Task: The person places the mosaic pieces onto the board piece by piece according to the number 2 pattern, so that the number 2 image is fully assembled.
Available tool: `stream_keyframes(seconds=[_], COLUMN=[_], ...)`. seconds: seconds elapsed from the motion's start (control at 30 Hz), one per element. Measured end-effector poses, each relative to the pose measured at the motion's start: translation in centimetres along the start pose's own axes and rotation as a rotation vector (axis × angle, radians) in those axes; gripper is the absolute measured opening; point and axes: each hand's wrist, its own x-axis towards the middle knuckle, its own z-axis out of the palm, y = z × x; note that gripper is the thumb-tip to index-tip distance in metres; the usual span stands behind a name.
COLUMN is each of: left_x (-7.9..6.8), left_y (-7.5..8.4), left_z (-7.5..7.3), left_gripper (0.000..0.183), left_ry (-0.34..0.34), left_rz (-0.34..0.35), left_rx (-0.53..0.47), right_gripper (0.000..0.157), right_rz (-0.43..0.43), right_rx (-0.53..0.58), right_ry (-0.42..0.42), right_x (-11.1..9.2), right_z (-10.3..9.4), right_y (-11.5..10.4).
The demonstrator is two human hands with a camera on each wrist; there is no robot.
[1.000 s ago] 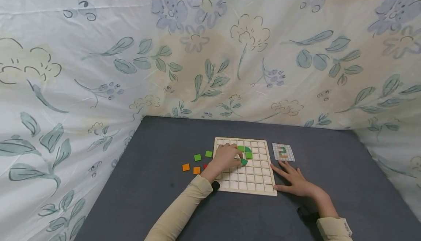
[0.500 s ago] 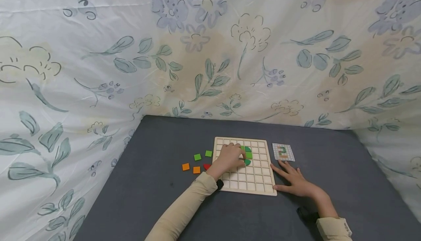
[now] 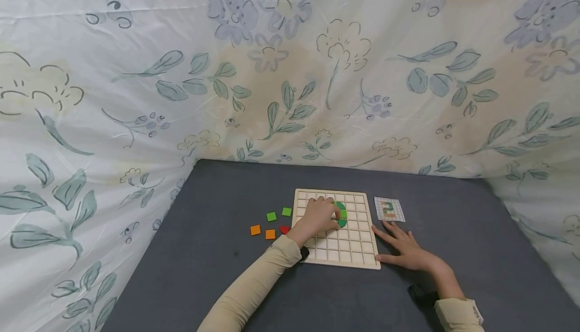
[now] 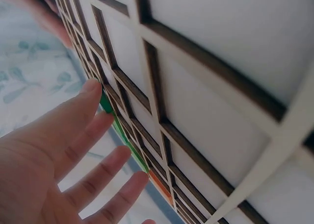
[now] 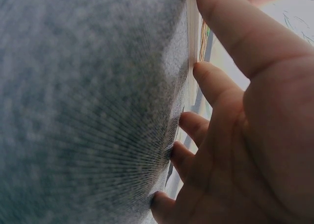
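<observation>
My left hand [image 3: 317, 217] is over the wooden grid board [image 3: 344, 257], palm down. Its thumb touches a dark green rounded piece [image 3: 342, 223] lying in a cell, and the index fingertip is close by; in the left wrist view the fingers [image 4: 105, 167] are fairly straight and spread. A light green square [image 3: 343, 214] and another dark green rounded piece [image 3: 340, 205] sit in the cells above it. An orange piece [image 4: 160, 186] on the board shows only in the left wrist view. My right hand [image 3: 406, 249], fingers spread, rests at the board's right edge, thumb and index fingertip touching it.
Left of the board lie a light green square [image 3: 271, 216], another light green square [image 3: 287, 211], two orange squares [image 3: 270, 234] and a red piece [image 3: 284, 229] partly behind the left arm. A pattern card [image 3: 389, 209] lies right of the board on the dark table [image 3: 204, 251].
My left hand has moved slightly right. The dark green rounded piece has shifted right under it and now lies in line below the light green square. The right hand has stayed in place.
</observation>
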Motion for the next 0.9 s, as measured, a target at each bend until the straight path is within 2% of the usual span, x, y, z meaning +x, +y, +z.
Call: stream_keyframes(seconds=[0.9], left_x=[0.40], left_y=[-0.05], left_z=[0.09], left_gripper=[0.020], left_ry=[-0.017], left_rz=[-0.003], left_rx=[0.008], right_gripper=[0.078], right_rz=[0.006], right_rx=[-0.011], right_ry=[0.003], right_x=[0.08], right_z=[-0.02], right_y=[0.04])
